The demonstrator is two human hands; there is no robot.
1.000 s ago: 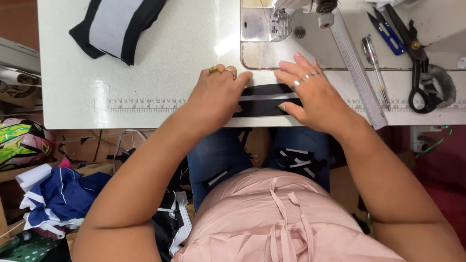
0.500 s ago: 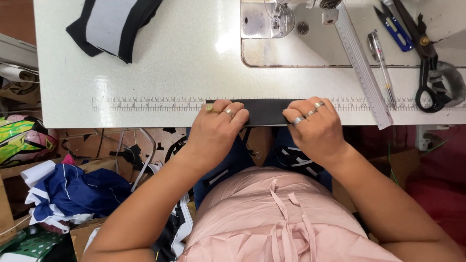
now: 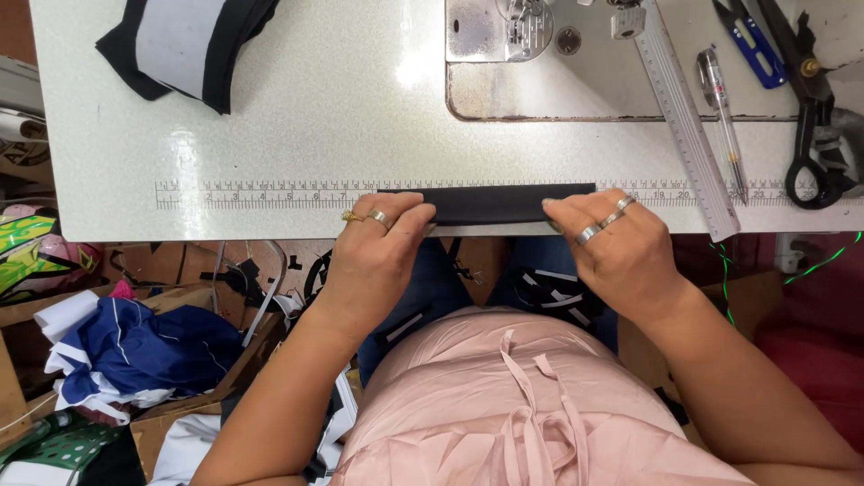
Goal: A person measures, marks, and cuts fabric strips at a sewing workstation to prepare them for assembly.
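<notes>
Black fabric strip (image 3: 499,203) lies flat along the printed ruler scale (image 3: 270,193) at the near edge of the counter (image 3: 315,117). Left hand (image 3: 382,238) pinches its left end, right hand (image 3: 612,238) pinches the right end, strip taut between them. Metal ruler (image 3: 688,126) and scissors (image 3: 810,99) lie to the right.

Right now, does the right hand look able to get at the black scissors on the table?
Probably yes. The right hand pinches the black strip, and only the flat metal ruler and a pen lie between it and the scissors.
</notes>
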